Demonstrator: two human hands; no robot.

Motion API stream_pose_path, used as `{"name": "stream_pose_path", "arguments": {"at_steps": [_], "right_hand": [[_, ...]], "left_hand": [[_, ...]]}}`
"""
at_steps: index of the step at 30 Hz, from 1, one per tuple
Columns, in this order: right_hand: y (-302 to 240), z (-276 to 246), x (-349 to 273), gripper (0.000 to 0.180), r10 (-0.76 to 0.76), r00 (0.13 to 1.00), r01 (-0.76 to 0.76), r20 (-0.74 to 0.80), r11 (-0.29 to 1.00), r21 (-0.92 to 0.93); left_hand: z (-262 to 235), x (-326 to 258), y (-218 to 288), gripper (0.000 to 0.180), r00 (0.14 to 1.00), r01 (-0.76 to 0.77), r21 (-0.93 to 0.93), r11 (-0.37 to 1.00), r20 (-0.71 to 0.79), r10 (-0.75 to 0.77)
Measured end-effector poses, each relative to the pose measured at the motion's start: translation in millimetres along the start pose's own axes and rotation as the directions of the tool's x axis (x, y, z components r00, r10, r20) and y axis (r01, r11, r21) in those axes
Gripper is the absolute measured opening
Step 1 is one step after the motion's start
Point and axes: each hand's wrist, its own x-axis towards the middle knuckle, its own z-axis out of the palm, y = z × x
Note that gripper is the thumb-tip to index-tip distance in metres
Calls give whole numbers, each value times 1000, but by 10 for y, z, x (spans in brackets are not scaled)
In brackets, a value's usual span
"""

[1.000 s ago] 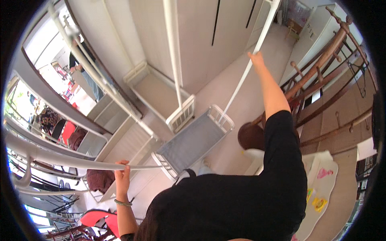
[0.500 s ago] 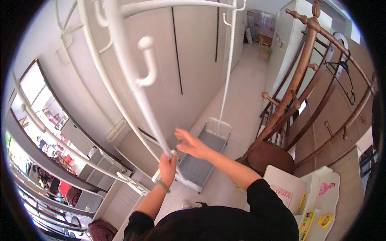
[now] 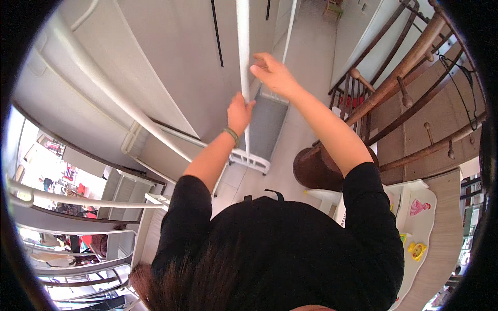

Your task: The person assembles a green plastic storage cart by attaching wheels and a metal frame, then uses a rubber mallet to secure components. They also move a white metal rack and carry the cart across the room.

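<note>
Some floor is left free between the grey shelf and wooden coat stand. The white pole is clamped in the left hand; the right hand is held loosely open just right of it, contact hard to tell. Pole's top gets cut off up top.
</note>
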Motion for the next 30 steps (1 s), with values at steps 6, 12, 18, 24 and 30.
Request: {"name": "stream_pose_path", "arguments": {"at_steps": [6,12,18,24,30], "right_hand": [[969,-140,90,48,167,986,-166,-13,985,53],[2192,-267,752,46,447,892,-418,-61,870,262],[3608,-622,2076,58,407,773,-472,-486,882,-13],[4198,-782,2646,71,190,827,-376,-529,887,-269],[4639,-963,3394,87,317,870,-442,-377,841,-311]], "left_hand": [[-62,863,-312,29,960,266,60,962,69,-270],[-105,920,-540,30,988,152,40,988,1,-152],[-322,927,-627,27,956,281,8,960,-91,-279],[-440,903,-662,25,905,397,-24,917,-153,-396],[-370,828,-631,21,908,373,20,928,-214,-361]]}}
